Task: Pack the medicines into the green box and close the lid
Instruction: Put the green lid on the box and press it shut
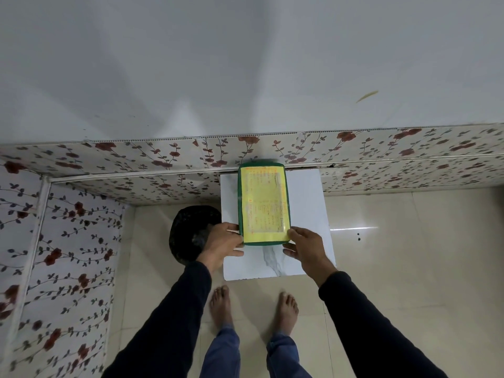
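**Both hands at the near corners of the green box**

The left hand (pixel 222 242) and right hand (pixel 305 246) are gripping the near corners of the green box (pixel 263 204), which is lying between them on the white table (pixel 305 214), probably to steady it or seat its yellow-labelled lid (pixel 263 214). The lid is looking shut, so any medicines are hidden. The label print is too blurred to read. A dark bag (pixel 188 233) is sitting just beyond the left hand.
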